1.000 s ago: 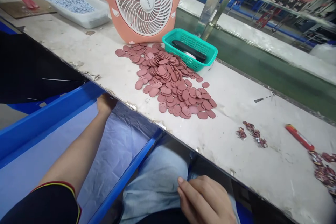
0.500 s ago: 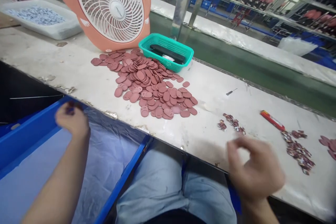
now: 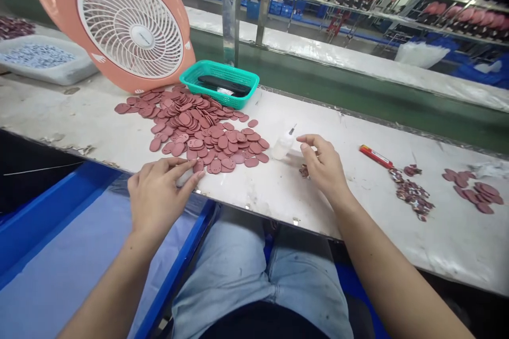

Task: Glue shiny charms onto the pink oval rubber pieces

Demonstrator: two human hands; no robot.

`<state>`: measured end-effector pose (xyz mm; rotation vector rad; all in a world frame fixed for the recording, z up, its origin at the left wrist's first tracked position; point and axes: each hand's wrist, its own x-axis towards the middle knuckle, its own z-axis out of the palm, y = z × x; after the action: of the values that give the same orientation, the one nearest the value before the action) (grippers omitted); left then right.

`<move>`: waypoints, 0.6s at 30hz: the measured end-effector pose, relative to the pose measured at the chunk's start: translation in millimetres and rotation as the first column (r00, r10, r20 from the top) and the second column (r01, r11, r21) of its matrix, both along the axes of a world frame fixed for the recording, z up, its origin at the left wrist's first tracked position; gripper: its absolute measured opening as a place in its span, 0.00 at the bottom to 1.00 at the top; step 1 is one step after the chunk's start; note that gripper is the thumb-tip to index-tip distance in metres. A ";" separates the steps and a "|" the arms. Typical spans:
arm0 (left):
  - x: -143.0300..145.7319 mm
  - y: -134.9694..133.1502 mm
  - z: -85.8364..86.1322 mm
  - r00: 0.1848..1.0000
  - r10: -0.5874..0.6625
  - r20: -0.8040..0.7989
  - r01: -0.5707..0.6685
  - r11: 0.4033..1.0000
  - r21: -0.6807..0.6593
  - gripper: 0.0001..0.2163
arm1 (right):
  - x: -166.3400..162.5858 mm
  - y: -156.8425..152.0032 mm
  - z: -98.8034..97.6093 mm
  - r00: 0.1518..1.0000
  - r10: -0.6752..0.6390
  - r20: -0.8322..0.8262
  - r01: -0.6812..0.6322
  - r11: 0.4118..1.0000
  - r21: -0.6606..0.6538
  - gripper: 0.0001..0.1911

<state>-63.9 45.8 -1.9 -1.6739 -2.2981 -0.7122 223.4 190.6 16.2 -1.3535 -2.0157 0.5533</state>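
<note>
We have the oval pieces and small bottle by the near edge of the bench, reachable for our left hand and right hand, both loosely open.

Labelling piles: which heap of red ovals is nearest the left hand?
The big heap beside the pink fan, at the left hand's fingertips; the small heap lies far to the right.

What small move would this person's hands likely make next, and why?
Probably the left hand lifts one oval piece from the near edge of the reddish pile: its fingertips lie there, and the right hand rests open beside the small white bottle.
</note>
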 end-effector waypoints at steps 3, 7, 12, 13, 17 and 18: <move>5.8 -0.1 -3.0 0.998 -0.032 -0.059 0.034 0.999 0.029 0.13 | -7.9 -3.6 0.2 0.997 0.067 -0.034 -0.068 0.997 -0.030 0.30; 11.5 -0.6 -7.8 0.992 -0.053 -0.114 0.066 0.991 0.117 0.12 | -21.0 -2.9 1.2 0.990 0.111 -0.086 -0.118 0.990 -0.081 0.22; 25.1 -18.6 -16.4 0.962 -0.269 -0.036 0.255 0.849 0.464 0.09 | -16.5 -25.8 14.1 0.942 0.043 -0.334 -0.090 0.988 -0.128 0.15; 30.3 -24.9 -18.1 0.950 -0.311 -0.036 0.284 0.809 0.514 0.09 | -16.1 -37.4 15.5 0.920 0.042 -0.390 -0.117 0.978 -0.172 0.15; 54.1 -48.2 -21.4 0.901 -0.420 -0.106 0.399 0.708 0.582 0.13 | -24.2 -96.3 10.7 0.810 0.048 -0.585 -0.384 0.797 -0.466 0.19; 59.7 -51.9 -21.1 0.882 -0.453 -0.129 0.436 0.681 0.588 0.14 | -27.1 -109.9 8.0 0.741 -0.019 -0.671 -0.495 0.660 -0.565 0.22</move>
<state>-4.2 -6.1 -23.0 -1.8736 -1.3979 -1.3979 196.3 80.8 24.1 -1.0203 -1.4238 1.8388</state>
